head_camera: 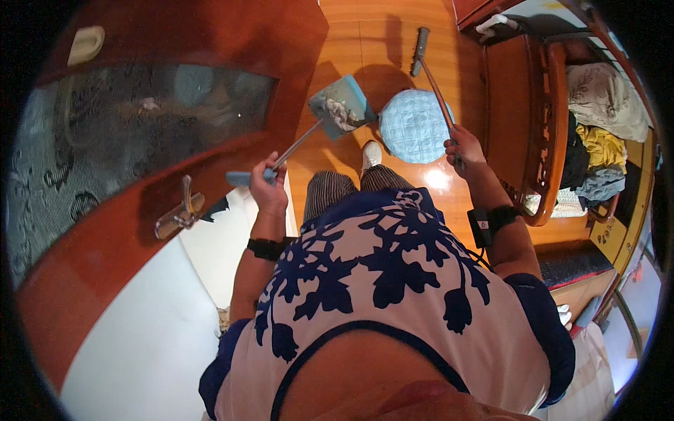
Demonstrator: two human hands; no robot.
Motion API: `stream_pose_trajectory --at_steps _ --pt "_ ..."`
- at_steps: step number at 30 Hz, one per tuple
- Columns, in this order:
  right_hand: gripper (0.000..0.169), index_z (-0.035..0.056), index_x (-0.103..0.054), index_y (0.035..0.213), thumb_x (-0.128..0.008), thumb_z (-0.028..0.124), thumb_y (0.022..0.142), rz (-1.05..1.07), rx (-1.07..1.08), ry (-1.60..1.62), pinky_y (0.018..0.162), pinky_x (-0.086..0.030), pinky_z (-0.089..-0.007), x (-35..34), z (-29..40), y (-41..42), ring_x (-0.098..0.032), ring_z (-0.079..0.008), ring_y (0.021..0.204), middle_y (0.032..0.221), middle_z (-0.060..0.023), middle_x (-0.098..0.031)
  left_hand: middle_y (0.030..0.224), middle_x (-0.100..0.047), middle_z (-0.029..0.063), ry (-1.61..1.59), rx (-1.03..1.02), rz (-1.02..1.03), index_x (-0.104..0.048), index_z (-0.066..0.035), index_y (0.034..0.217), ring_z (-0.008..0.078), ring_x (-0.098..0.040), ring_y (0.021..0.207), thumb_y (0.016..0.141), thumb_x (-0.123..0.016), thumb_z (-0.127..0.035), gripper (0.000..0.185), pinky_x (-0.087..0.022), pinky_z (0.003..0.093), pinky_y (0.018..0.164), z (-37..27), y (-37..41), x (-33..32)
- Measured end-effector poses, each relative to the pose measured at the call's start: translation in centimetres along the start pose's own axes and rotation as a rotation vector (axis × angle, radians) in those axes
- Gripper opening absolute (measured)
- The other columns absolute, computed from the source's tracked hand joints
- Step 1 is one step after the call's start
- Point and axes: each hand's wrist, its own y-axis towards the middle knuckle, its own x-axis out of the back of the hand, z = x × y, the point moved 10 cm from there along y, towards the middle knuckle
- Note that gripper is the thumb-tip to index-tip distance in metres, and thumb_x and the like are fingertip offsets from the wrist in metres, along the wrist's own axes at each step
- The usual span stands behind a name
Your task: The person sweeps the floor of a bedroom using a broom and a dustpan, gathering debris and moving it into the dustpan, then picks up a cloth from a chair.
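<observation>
My left hand [268, 184] grips the handle of a long-handled blue dustpan [363, 94]. Grey fluffy debris [342, 113] lies in its pan, ahead of my feet. In my right hand [466, 150] is the handle of a broom [437, 87]. The broom's grey bristled head [419, 51] points away from me, past a round stool with a light-blue quilted cover [415, 126]. Whether the broom head touches the floor, I cannot tell. The broom's handle crosses the right edge of the stool cover.
A reddish wooden door [295, 79] with a patterned glass pane [158, 121] and a metal handle [181, 210] stands at left. On the right is a wooden bench [550, 131] with clothes [600, 150] and a cushion [605, 97]. The floor [342, 31] is glossy orange-brown. One white shoe [372, 155] shows.
</observation>
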Motion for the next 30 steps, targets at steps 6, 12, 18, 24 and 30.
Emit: stream_pose_trajectory --at_steps 6,12,18,24,30 --pt "0.006 0.0134 -0.043 0.093 -0.044 0.018 0.09 -0.122 -0.038 0.148 0.037 -0.029 -0.0216 0.8 1.3 1.1 -0.037 -0.0071 0.045 0.064 -0.0011 -0.044 0.102 -0.057 0.0157 0.107 0.036 0.134 -0.054 -0.004 0.071 0.022 -0.054 0.081 0.078 -0.052 -0.013 0.011 -0.049 0.0322 0.072 -3.1 8.6 -12.4" --pt "0.005 0.016 -0.042 0.09 -0.043 0.021 0.091 -0.203 0.013 0.278 0.036 -0.027 -0.0206 0.2 2.6 1.7 -0.035 -0.0065 0.044 0.06 0.0012 -0.038 0.102 -0.056 0.0132 0.136 0.104 0.235 -0.051 -0.006 0.072 0.0203 -0.053 0.089 0.08 -0.051 -0.019 0.015 -0.049 0.0327 0.076 -4.8 15.7 -24.1" --pt "0.029 0.0136 -0.041 0.118 -0.044 0.02 0.09 -0.295 -0.032 0.3 0.039 -0.032 -0.0201 -1.9 4.5 1.0 -0.038 -0.007 0.047 0.065 -0.0007 -0.044 0.088 -0.057 0.0077 0.006 0.138 0.283 -0.048 -0.009 0.072 0.021 -0.054 0.092 0.081 -0.048 -0.025 0.019 -0.047 0.037 0.081 -5.8 20.4 -34.6" --pt "0.029 0.0121 -0.041 0.117 -0.046 0.021 0.091 -0.047 -0.122 0.581 0.037 -0.031 -0.0169 -6.7 8.8 2.2 -0.037 -0.005 0.046 0.068 -0.0006 -0.045 0.077 -0.056 0.0025 -0.133 0.146 0.291 -0.048 -0.01 0.073 0.0206 -0.057 0.089 0.081 -0.047 -0.025 0.018 -0.047 0.0368 0.079 -8.1 22.2 -42.4" --pt "0.039 0.0143 -0.036 0.128 -0.044 0.017 0.09 0.109 -0.284 0.346 0.036 -0.033 -0.019 -9.8 13.0 8.7 -0.038 -0.0069 0.044 0.066 -0.0016 -0.047 0.075 -0.06 0.0047 -0.195 0.101 0.327 -0.051 -0.008 0.065 0.0222 -0.059 0.085 0.079 -0.046 -0.026 0.022 -0.05 0.0381 0.074 -9.6 25.6 -48.6"
